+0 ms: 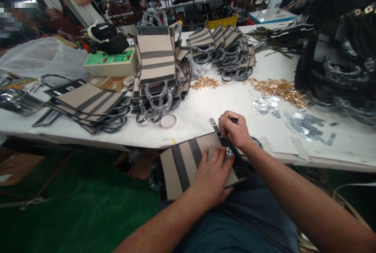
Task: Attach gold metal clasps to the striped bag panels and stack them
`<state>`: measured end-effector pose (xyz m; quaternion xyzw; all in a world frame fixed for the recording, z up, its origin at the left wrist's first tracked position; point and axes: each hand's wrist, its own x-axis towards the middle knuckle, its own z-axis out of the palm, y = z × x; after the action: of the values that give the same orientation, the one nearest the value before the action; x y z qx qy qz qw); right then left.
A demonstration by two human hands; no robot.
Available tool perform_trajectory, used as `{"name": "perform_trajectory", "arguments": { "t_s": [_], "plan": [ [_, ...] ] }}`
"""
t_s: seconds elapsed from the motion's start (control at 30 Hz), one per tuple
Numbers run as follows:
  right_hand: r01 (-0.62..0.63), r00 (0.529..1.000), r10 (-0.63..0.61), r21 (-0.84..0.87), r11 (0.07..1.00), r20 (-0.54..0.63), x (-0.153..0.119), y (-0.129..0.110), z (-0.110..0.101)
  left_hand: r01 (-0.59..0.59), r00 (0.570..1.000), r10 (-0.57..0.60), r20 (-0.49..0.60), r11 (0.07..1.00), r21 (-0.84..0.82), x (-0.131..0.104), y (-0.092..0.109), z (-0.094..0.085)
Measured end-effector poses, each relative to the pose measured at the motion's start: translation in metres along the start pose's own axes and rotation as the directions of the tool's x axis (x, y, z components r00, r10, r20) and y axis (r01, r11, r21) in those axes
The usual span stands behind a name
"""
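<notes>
A beige bag panel with dark stripes and black edging (185, 159) rests across my lap, its far side against the table's front edge. My left hand (213, 174) lies flat on it with fingers spread. By those fingertips, a small pale plate with dark holes (229, 151) sits on the black border. At the panel's far right corner, my right hand (235, 127) is closed around a dark-handled tool (234, 120); its working end is hidden by the fingers. Just left of this hand, a dark strap with a metal fitting (214, 123) sticks out over the table.
Stacked beige bags with wrapped handles (157, 55) stand on the white table (199, 108). Gold fittings (279, 90) and flat silver plates (307, 123) lie in piles at right. A round tape roll (168, 121) is nearer. A green-panelled machine (110, 61) stands behind, left.
</notes>
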<state>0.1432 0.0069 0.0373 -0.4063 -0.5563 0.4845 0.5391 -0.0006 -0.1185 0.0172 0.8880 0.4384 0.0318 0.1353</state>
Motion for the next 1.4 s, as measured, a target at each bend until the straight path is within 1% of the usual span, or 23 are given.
{"name": "perform_trajectory", "arguments": {
  "t_s": [0.3, 0.5, 0.7, 0.87, 1.03, 1.13, 1.23, 1.3, 1.4],
  "plan": [
    [0.004, 1.000, -0.004, -0.006, 1.000, 0.009, 0.001, 0.004, 0.000, 0.021, 1.000, -0.021, -0.013, 1.000, -0.011, 0.001, 0.001, 0.003],
    [-0.004, 1.000, 0.004, -0.009, 1.000, 0.008, 0.001, 0.001, 0.000, 0.018, 1.000, -0.018, -0.005, 1.000, 0.010, 0.003, 0.001, -0.002],
    [-0.010, 1.000, 0.010, 0.003, 1.000, 0.019, 0.003, 0.003, -0.001, 0.014, 0.999, -0.017, 0.035, 0.997, 0.078, 0.006, 0.005, -0.009],
    [-0.016, 1.000, 0.016, -0.001, 1.000, 0.019, 0.004, 0.006, -0.001, 0.004, 0.998, -0.010, 0.062, 0.995, 0.102, 0.008, 0.005, -0.010],
    [-0.024, 0.999, 0.024, -0.006, 1.000, 0.028, 0.006, 0.003, -0.002, -0.015, 0.996, 0.003, 0.087, 0.990, 0.138, 0.012, 0.004, -0.012],
    [-0.044, 0.999, 0.044, 0.004, 0.999, 0.031, 0.007, 0.001, -0.003, -0.029, 0.992, 0.008, 0.123, 0.985, 0.168, 0.015, 0.005, -0.016],
    [-0.057, 0.998, 0.056, 0.038, 0.998, 0.028, 0.009, 0.002, -0.004, -0.046, 0.986, 0.014, 0.165, 0.980, 0.194, 0.017, 0.005, -0.020],
    [-0.054, 0.998, 0.053, 0.083, 0.995, 0.025, 0.009, 0.004, -0.005, -0.058, 0.985, 0.022, 0.173, 0.977, 0.207, 0.018, 0.006, -0.021],
    [-0.071, 0.997, 0.075, 0.222, 0.973, -0.011, 0.006, 0.005, -0.008, -0.064, 0.986, 0.029, 0.164, 0.975, 0.214, 0.018, 0.006, -0.019]
  ]
}}
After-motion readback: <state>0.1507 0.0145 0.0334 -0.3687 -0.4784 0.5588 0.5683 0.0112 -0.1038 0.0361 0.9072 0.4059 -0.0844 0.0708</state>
